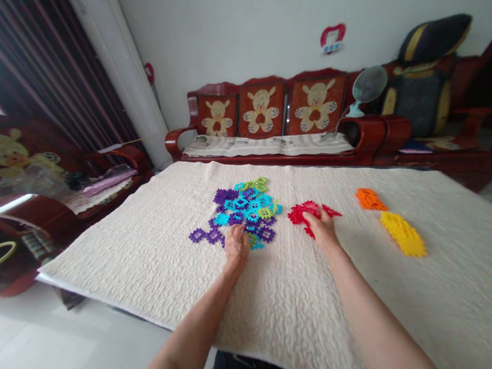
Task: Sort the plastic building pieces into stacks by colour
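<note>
A mixed heap of purple, blue and green plastic snap tiles [245, 208] lies on the cream quilted cloth [148, 261]. My left hand [236, 246] rests at the heap's near edge, fingers curled down onto the tiles; what it grips is hidden. My right hand [321, 227] is on the small pile of red tiles [303, 212], fingers bent over its near side. To the right lie an orange tile pile [370, 199] and a yellow tile pile [403, 233], both apart from my hands.
The cloth covers a low table whose left edge [75, 287] drops to a pale floor. A red wooden sofa [266, 129] with bear cushions stands behind it. A small fan [367, 88] and a dark bag [429, 80] sit at the right.
</note>
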Available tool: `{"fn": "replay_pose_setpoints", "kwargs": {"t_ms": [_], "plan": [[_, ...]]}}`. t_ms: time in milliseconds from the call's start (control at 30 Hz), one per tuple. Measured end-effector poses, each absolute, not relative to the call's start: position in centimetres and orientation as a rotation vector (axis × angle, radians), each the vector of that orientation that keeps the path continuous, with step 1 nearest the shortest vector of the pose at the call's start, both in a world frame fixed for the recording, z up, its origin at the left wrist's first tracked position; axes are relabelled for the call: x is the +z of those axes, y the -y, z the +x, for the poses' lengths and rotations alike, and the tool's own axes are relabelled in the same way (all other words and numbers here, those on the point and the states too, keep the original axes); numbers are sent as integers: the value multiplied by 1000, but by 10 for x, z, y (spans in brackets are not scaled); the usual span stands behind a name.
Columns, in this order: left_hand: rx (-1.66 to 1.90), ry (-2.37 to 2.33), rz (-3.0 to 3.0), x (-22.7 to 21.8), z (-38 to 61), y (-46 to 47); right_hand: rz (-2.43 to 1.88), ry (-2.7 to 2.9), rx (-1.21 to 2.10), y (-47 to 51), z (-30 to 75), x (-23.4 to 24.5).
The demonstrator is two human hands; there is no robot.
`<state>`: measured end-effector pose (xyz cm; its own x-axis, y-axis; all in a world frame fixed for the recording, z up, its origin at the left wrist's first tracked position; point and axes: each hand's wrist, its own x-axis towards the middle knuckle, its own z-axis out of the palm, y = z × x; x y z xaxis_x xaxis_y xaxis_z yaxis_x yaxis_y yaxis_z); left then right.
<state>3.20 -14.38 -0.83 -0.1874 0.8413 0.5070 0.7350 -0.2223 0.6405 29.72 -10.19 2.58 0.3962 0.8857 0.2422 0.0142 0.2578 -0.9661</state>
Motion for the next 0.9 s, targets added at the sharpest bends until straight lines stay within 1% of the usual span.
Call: {"fn": "replay_pose_setpoints", "kwargs": {"t_ms": [67,133,200,233,267,367,467,700,900], "plan": [[1380,-1859,1982,-11,33,144,-1326,1016,545,93,318,31],[1377,-1855,2022,-12,36,146,-1451,1075,255,89,329,33],[1336,-1855,2083,-11,39,148,-1455,1180,56,90,328,31],[1290,-1838,2140,-10,40,150,-1417,1249,31,92,322,28],[1226,-1810,2213,-9,42,152,-1365,1323,62,93,312,23],[996,-1708,2422,-6,44,155,-1221,1532,310,94,274,6],[875,-1745,2473,-2,39,151,-1205,1609,390,87,239,-10],[886,-2099,2213,4,17,126,-1205,1701,314,51,206,-22],[863,-2099,2172,-3,18,120,-1086,1818,384,44,171,-18]]}}
